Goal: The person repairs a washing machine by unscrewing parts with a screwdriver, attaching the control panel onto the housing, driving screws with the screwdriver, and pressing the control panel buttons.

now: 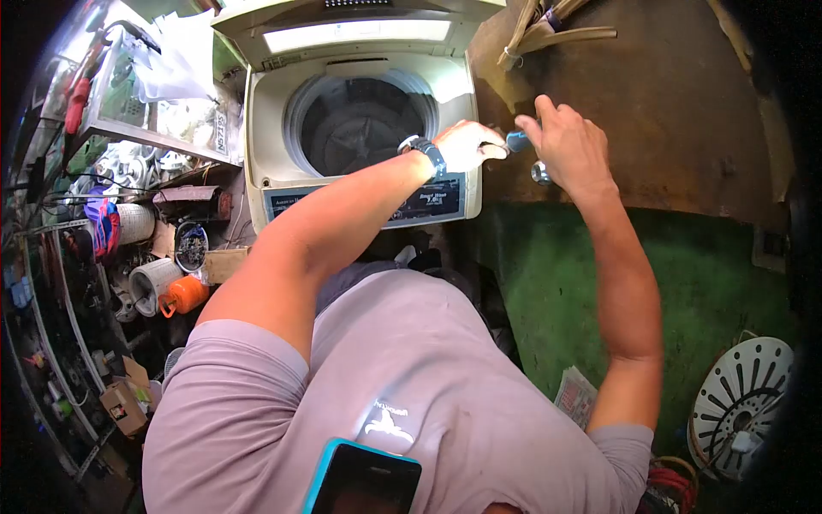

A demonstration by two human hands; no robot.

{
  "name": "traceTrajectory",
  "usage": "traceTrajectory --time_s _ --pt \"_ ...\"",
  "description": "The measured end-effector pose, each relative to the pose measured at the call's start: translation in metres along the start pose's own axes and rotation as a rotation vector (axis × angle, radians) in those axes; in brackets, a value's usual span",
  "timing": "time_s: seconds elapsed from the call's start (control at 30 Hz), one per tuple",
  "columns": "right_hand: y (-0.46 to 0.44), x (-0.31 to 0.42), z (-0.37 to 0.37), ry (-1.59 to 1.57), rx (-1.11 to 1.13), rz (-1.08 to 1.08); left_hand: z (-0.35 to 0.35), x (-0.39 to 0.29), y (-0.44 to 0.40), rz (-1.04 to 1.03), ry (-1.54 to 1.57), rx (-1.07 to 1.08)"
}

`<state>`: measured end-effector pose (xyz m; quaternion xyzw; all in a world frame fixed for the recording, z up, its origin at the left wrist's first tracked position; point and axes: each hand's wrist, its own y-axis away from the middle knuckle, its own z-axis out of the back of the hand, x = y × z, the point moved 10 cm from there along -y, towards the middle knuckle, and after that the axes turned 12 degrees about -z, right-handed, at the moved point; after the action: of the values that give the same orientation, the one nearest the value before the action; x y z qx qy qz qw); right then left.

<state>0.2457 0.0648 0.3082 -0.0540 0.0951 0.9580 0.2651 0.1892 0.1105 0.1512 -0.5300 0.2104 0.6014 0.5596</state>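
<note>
My left hand (pixel 468 146), with a dark watch on the wrist, is over the right front corner of an open-topped washing machine (pixel 257 128). Its thumb and fingers come together in a pinch, and what they hold, if anything, is too small to name. A small blue piece (pixel 517 141) shows between these fingertips and the thumb of my right hand (pixel 572 147). My right hand is curled just right of the machine. From under its palm sticks out a silver round-ended object (pixel 540 173), its kind hidden by the fingers. The machine's tub (pixel 364 128) shows a dark inside.
A brown tabletop (pixel 685 111) with wooden sticks (pixel 556 38) lies on the right, its green side below. Cluttered shelves, a metal-framed case (pixel 163 141) and an orange canister (pixel 184 295) stand on the left. A white slotted disc (pixel 719 394) is at lower right.
</note>
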Motion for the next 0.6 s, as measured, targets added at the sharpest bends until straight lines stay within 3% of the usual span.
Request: traceTrajectory --time_s 0.03,0.07,0.13,0.17,0.2,0.27,0.3,0.33,0.4,0.43,0.57,0.6 --pt "-0.002 0.002 0.005 0.033 -0.013 -0.010 -0.001 0.006 -0.002 -0.132 -0.061 -0.065" --pt "-0.001 -0.003 0.007 0.031 -0.012 -0.009 0.002 0.001 -0.001 -0.130 -0.061 -0.064" --pt "0.024 0.030 0.031 -0.277 -0.044 0.645 0.000 0.004 0.003 0.090 0.030 0.044" --pt "0.026 0.038 0.033 -0.250 -0.107 0.717 0.003 0.004 0.004 0.093 0.028 0.034" --pt "0.027 0.045 0.027 -0.249 -0.101 0.726 0.004 0.000 0.006 0.053 0.019 0.035" --pt "-0.006 0.007 -0.001 -0.016 0.010 -0.033 0.002 -0.007 0.006 0.007 0.010 0.038" --pt "-0.006 0.006 0.004 -0.022 0.104 -0.118 -0.001 -0.009 0.006 0.006 -0.015 0.012" --pt "-0.009 0.008 0.010 -0.021 0.092 -0.110 0.006 -0.008 0.005 0.005 -0.055 -0.019" --pt "0.012 0.031 0.023 -0.096 -0.007 0.273 -0.001 0.001 0.006 0.069 0.058 0.034" --pt "0.026 0.045 0.028 0.019 -0.050 0.566 -0.002 0.003 0.006 0.074 0.015 0.068" --pt "0.015 0.050 0.012 0.135 -0.048 0.581 -0.002 -0.002 0.006 0.006 -0.087 0.101" --pt "-0.006 0.030 0.001 0.217 0.119 0.233 -0.004 -0.006 0.008 0.084 -0.068 0.112"
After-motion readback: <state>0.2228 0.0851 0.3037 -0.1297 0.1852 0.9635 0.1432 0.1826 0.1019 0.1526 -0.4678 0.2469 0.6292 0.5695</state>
